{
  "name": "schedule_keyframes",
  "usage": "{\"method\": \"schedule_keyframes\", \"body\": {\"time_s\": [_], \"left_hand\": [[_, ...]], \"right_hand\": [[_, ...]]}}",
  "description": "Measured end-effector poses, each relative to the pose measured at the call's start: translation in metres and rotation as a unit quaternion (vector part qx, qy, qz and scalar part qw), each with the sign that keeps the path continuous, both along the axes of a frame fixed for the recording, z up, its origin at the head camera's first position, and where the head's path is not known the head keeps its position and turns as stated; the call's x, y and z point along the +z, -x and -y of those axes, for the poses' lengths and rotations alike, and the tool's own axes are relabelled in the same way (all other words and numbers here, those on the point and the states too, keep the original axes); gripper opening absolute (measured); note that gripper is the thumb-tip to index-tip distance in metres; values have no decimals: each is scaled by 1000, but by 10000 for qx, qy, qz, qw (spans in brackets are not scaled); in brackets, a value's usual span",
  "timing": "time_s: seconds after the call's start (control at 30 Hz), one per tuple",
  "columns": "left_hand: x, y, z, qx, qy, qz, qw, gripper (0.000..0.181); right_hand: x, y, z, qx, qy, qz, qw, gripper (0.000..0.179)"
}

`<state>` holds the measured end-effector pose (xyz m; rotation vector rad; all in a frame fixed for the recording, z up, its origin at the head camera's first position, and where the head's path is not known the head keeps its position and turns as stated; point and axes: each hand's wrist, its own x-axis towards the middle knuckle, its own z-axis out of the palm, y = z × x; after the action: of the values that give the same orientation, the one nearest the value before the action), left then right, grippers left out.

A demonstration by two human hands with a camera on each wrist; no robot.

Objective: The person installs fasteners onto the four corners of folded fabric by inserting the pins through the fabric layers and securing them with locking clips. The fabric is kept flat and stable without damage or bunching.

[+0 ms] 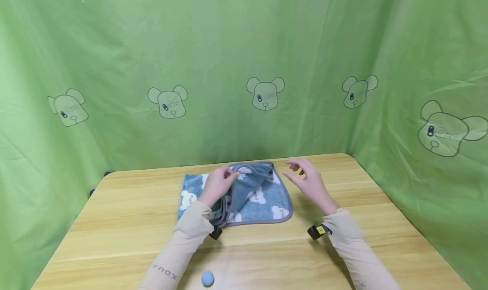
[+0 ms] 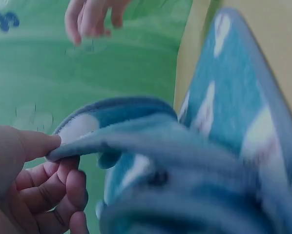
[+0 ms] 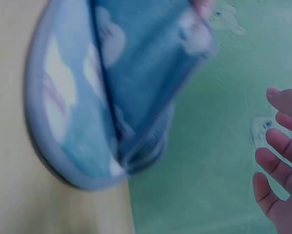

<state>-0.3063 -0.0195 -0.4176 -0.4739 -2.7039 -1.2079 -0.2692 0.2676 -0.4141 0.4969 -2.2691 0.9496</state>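
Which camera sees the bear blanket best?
The head view: it shows most of the blanket, though the left hand and sleeve cover some. The left wrist view shows its pinched edge close up; the right wrist view shows a rounded corner and lifted fold.

Blue-grey folded plush blanket with white bear print (image 1: 245,196): soft cloth, short raised nap, matt. Its grey edging band (image 1: 290,205): cloth, smoother than the pile. Pale yellow-brown wood-grain surface (image 1: 267,256): smooth, low sheen. Green bear-printed hanging sheet (image 1: 213,48): thin, creased, faintly glossy along the folds; plastic or coated cloth, cannot be determined. Beige long sleeves (image 1: 352,239): thin cloth, matt. Small blue rounded object (image 1: 207,278): smooth, matt; material undetermined.
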Motion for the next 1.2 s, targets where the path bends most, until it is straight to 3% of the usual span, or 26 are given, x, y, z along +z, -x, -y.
{"method": "schedule_keyframes", "body": {"time_s": [0.23,0.37,0.47,0.6,0.87,0.97,1.03,1.13,1.2], "left_hand": [[-25,23,27,432,-228,329,9983,31],[-43,32,36,571,-421,822,9941,39],[-50,36,41,686,-579,1300,9874,39],[-48,39,43,709,-594,1619,9825,34],[-32,29,43,714,-279,1160,9903,27],[-22,19,43,560,-392,977,9929,26],[-14,10,42,285,-460,787,9954,23],[-4,-5,36,-433,-391,481,9971,19],[0,-15,30,-1033,-235,286,9940,19]], "right_hand": [[5,-4,-29,-483,115,-86,9987,30],[2,-10,-44,-537,120,-43,9985,28],[0,-15,-54,-544,111,21,9985,26],[-5,-21,-68,-654,-22,138,9978,25],[-10,-35,-86,-531,-546,404,9963,21],[-10,-39,-90,-323,-895,665,9932,18],[-10,-42,-92,-93,-1075,991,9892,15],[-10,-44,-96,372,-1332,1538,9784,14],[-11,-43,-98,725,-1547,1856,9677,15]]}}
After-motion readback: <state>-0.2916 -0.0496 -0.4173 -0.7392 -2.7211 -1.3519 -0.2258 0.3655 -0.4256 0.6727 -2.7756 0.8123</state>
